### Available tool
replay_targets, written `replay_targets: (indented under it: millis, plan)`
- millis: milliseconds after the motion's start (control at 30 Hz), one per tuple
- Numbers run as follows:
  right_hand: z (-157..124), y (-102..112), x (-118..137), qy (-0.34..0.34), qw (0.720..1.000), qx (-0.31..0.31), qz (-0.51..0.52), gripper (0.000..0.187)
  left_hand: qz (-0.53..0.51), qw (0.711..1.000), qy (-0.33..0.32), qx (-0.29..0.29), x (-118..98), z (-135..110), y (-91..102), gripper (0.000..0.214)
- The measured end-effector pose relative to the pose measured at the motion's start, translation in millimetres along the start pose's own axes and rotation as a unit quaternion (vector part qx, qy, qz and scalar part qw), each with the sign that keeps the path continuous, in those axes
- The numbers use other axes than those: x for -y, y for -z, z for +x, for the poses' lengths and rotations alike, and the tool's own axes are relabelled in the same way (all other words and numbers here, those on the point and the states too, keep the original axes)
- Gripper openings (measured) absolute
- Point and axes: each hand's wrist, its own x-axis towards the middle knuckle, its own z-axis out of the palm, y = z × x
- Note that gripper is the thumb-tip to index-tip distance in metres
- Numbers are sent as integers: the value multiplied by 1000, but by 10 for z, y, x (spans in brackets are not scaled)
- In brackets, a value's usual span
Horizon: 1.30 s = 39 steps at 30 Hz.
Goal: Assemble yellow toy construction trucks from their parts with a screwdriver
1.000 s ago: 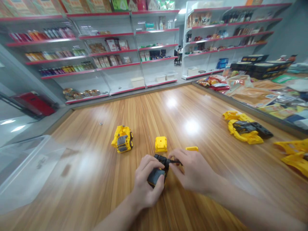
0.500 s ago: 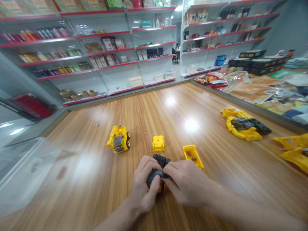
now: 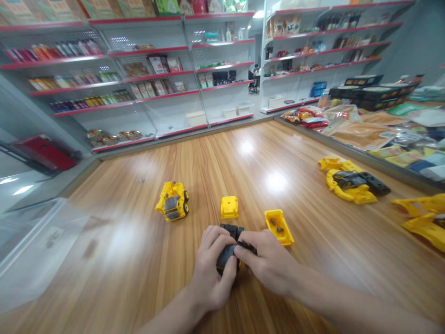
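Note:
My left hand (image 3: 212, 269) is wrapped round a black and yellow toy truck (image 3: 225, 255), low over the table; its wheels are mostly hidden. Pinched in my right hand (image 3: 269, 262) is a thin black piece (image 3: 248, 247) at the truck's right side; I cannot make out its kind or whether it is joined to the truck. Just beyond lies a yellow block-like toy part (image 3: 229, 207) with a hole in its top. To the right rests a yellow toy truck bed (image 3: 279, 227) with small dark screws or pins inside.
A yellow toy truck (image 3: 173, 201) stands to the left. Yellow and black toy vehicle parts (image 3: 351, 181) and another yellow toy piece (image 3: 426, 218) lie right. A small metal bit (image 3: 141, 179) is at far left. A clear plastic bin (image 3: 38, 250) sits at the left edge.
My right hand has turned, showing the thin black piece between its fingers. The toy truck has shifted slightly right and tilted in my left hand.

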Motion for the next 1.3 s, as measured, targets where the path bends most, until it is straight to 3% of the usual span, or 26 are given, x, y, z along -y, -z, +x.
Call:
replay_targets:
  millis: [133, 233, 333, 433, 500, 700, 900, 1133, 1233, 1300]
  plan:
    - [64, 59, -25, -10, 999, 32, 16, 31, 17, 1000, 3, -18, 22, -5, -11, 6]
    - [114, 158, -100, 29, 996, -32, -79, 28, 38, 999, 15, -32, 54, -20, -7, 8]
    - [188, 239, -169, 67, 970, -84, -220, 25, 36, 998, 13, -47, 81, -25, 17, 18]
    - [298, 262, -194, 84, 937, -26, -337, 40, 28, 998, -5, -53, 100, -22, 44, 26]
    - [372, 255, -199, 88, 921, 15, -380, 39, 15, 999, -4, -49, 113, -25, 55, 30]
    - [436, 249, -277, 87, 920, 39, -380, 22, -41, 997, 37, -50, 139, -42, 49, 27]
    - [406, 336, -381, 77, 943, 2, -323, 20, -49, 997, 48, -33, 133, -18, 37, 28]
    - [346, 465, -350, 53, 978, -108, -170, 15, -75, 995, 39, -54, 186, -20, 53, 33]
    - [299, 454, -302, 15, 993, -115, 18, 17, -117, 990, 44, -61, 210, -12, 51, 38]
    - [277, 432, -264, -14, 979, -109, 173, 18, -139, 987, 49, -65, 220, -7, 44, 42]
